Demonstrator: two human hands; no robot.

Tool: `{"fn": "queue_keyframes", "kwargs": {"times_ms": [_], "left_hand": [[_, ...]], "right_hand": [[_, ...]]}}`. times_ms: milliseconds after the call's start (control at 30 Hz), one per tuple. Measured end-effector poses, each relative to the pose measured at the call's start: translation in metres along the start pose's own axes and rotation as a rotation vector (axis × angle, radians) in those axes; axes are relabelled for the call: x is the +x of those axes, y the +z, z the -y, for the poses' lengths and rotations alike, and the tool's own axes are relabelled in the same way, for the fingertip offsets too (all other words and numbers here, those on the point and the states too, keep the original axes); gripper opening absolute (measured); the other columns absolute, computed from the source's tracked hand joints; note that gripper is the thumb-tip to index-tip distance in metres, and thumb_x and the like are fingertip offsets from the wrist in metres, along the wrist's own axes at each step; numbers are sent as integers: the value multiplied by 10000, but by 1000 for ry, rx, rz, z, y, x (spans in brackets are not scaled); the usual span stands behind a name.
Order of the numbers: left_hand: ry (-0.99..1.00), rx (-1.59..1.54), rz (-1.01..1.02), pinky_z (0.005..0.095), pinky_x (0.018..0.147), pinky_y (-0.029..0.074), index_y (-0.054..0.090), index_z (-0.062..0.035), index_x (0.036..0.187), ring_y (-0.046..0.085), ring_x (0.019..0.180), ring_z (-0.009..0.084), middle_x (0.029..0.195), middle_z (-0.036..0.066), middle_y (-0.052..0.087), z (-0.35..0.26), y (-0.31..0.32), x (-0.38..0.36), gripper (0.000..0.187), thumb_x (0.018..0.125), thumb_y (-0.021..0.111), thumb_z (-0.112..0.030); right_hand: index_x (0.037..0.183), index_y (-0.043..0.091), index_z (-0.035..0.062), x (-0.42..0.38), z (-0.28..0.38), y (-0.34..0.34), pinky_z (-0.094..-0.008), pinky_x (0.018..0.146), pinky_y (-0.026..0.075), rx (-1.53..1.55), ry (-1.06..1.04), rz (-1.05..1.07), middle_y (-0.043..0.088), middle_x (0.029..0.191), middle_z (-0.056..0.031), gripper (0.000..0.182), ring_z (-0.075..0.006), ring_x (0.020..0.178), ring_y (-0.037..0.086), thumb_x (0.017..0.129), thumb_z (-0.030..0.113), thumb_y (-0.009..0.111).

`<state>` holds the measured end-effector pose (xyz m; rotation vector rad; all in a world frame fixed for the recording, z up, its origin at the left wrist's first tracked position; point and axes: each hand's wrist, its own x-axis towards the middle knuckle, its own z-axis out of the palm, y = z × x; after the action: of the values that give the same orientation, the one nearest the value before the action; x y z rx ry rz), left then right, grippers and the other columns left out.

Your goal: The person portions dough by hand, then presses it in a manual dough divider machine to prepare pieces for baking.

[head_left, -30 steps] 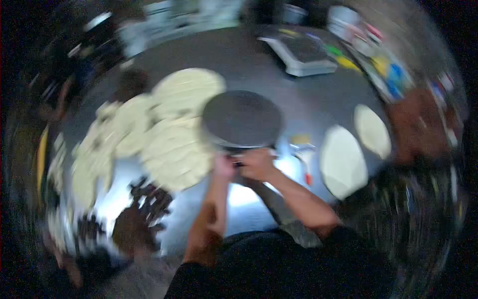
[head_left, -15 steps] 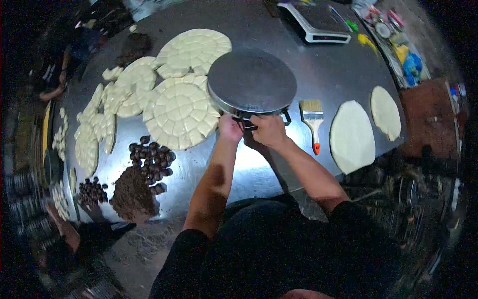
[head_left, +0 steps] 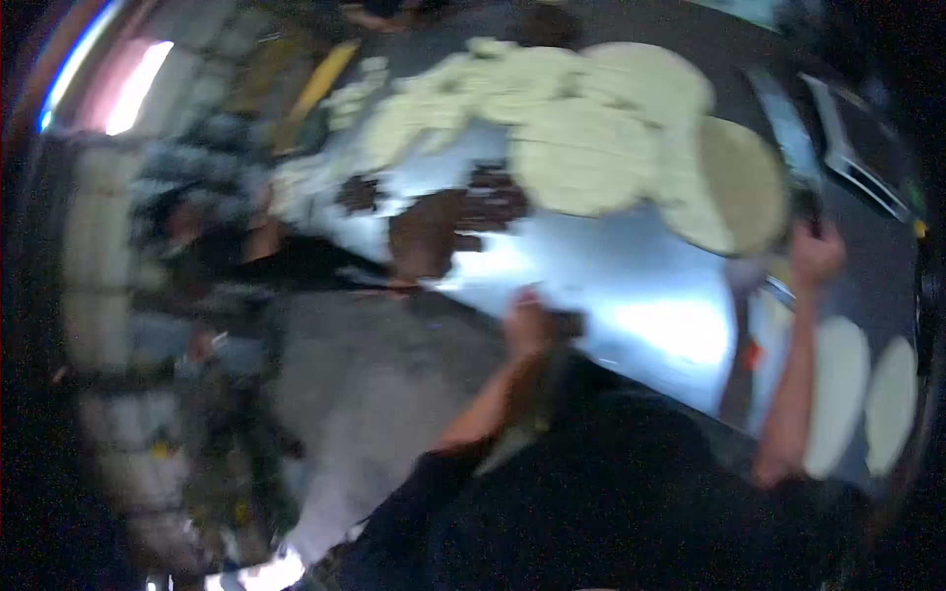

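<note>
The view is blurred by motion. At the right, my right hand [head_left: 818, 253] is closed on the handle of a round metal plate [head_left: 783, 123], tipped up and seen nearly edge-on. Just left of it lies a tan round disc [head_left: 746, 182], overlapping a pale round of dough [head_left: 680, 187] that shows along its left side. My left hand [head_left: 528, 325] is low at the table's front edge, its fingers smeared. Right beside it is a small dark block-like thing [head_left: 569, 323]; I cannot tell whether the hand holds it.
Scored dough rounds [head_left: 581, 158] spread over the metal table [head_left: 631, 266]. Dark brown balls [head_left: 493, 197] lie by a brown mound [head_left: 424, 236]. Flat dough ovals [head_left: 838, 394] lie at the right, a scale [head_left: 857, 163] behind. Another person's arm [head_left: 264, 236] reaches in at the left.
The view has swung left. My hands have parted: the left has come off the metal plate towards the front edge, and the right has tipped the plate up, uncovering the tan disc.
</note>
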<state>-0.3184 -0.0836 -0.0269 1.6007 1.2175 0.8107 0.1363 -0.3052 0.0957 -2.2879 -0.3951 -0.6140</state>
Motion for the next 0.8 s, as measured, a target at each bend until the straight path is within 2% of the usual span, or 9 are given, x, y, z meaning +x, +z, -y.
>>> {"fn": "queue_keyframes", "kwargs": {"times_ms": [33,133,233,433,500,567,633,700,800], "left_hand": [[-82,-63,-76,315,614,468,529,-7,1135,576,732,204,949,105,583,2,-7,-20,246,928,521,-140],[-378,-284,-347,285,433,451,575,8,1030,569,553,182,782,94,603,17,-32,-62,162,923,513,-96],[-563,-635,-312,289,440,456,575,29,1020,559,536,178,753,96,594,66,-54,-106,135,905,529,-23],[-284,-401,-147,254,516,458,582,32,1001,559,622,135,771,90,604,-11,-23,-142,126,896,527,-11],[-255,-356,9,243,519,448,582,38,1012,550,623,124,782,85,604,-35,-3,-132,137,899,528,-18],[-180,-329,16,231,523,437,582,44,1022,542,625,113,793,80,604,-59,-3,-118,149,902,528,-25],[-99,-199,135,220,538,426,590,43,1051,525,629,96,802,66,597,-91,12,-96,178,912,528,-48],[11,-248,143,214,538,417,601,37,1057,510,623,86,760,41,574,-117,25,-83,193,921,553,-92],[96,16,146,265,603,448,552,57,1190,532,680,138,854,90,560,-129,23,-60,396,917,597,-226]], "right_hand": [[783,714,34,0,-13,-9,-402,599,495,133,-51,-86,660,645,-124,332,-258,591,634,697,352,755],[763,691,-1,25,-16,-4,-383,599,489,299,239,-163,655,653,-143,261,-243,611,644,667,235,745],[801,643,-38,34,-3,-35,-292,581,454,700,343,-192,601,661,-20,163,-130,607,557,695,84,621],[733,621,-47,-12,-1,-75,-320,564,452,530,40,-213,636,653,-72,112,-170,594,598,681,52,632],[703,619,-6,-36,18,-137,-317,539,440,567,140,-79,558,574,-41,204,-129,546,526,651,185,672],[666,577,1,-60,10,-152,-282,520,418,732,110,-133,523,564,-9,152,-105,534,499,657,135,647],[624,521,21,-84,15,-179,-247,463,360,959,186,-33,479,544,13,57,-70,495,448,659,8,565],[605,446,56,-113,12,-187,-236,391,291,1300,522,156,410,513,27,123,-61,424,385,645,-18,536],[581,332,118,-161,29,-175,-249,319,198,1365,859,273,363,491,20,222,-92,349,290,633,-14,502]]}}
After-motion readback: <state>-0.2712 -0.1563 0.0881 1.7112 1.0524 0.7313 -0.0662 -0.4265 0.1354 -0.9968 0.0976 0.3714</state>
